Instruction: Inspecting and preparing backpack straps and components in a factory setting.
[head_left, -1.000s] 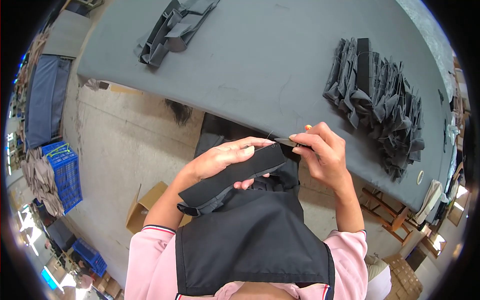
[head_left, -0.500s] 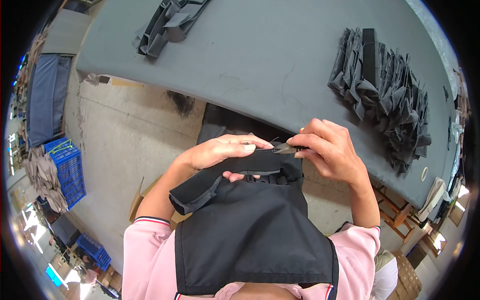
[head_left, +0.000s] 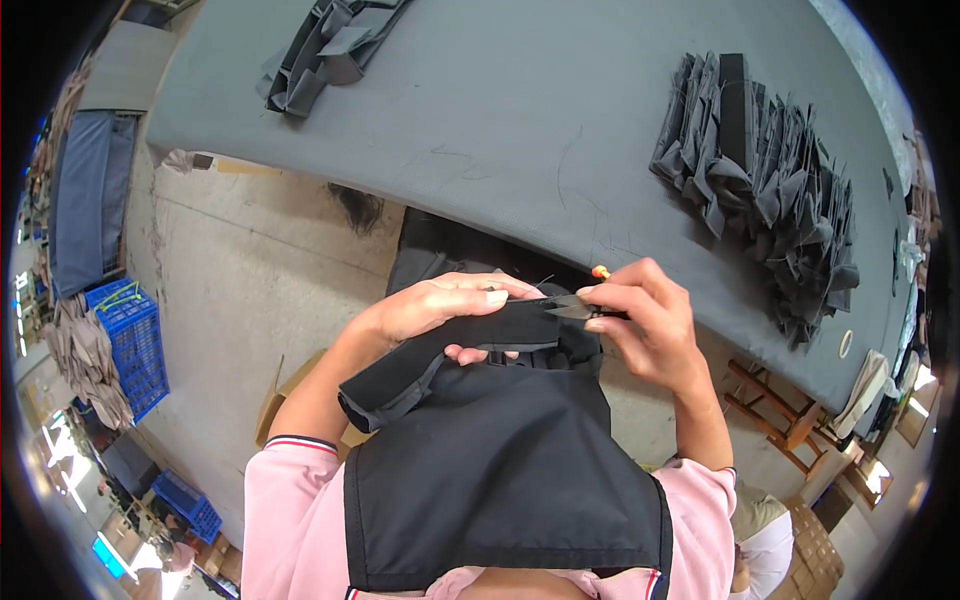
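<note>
Far left: dark blue cloth [head_left: 85, 205] hanging in a tall panel. Below it, a blue crate [head_left: 138, 345] of open lattice stands on the floor [head_left: 215, 300], with beige cloth [head_left: 85, 370] bunched against its left side. A second blue crate [head_left: 187, 507] lies lower in view. Cardboard box [head_left: 283, 395], open, partly hidden behind the left forearm. Dark fibrous clump [head_left: 357, 208] on the floor near the table edge.

Table [head_left: 500, 90], grey-covered, spans the upper view. Small bundle of grey fabric pieces [head_left: 335, 55] at its upper left; loose threads [head_left: 562, 175] scattered toward the near edge.

Centre: left hand [head_left: 440, 303], grip pinching a black strip [head_left: 425, 360], thumb on top, some fingertips showing at the lower edge. Strip is held in front of the table, over the black apron [head_left: 510, 470], slanting down to the left; its left end hangs free.

Small metal snips [head_left: 570, 309] at the strip's upper right part, blades pointing left; blade contact with the fabric cannot be told. Right hand [head_left: 648, 315]: grip pinching the snips between thumb and fingers. Orange-tipped piece [head_left: 600, 272] just above the fingers.

Right: large bundle of dark fabric pieces [head_left: 760, 190] on the table; pale ring [head_left: 846, 344] near the edge. Wooden stool [head_left: 775, 410] below.
</note>
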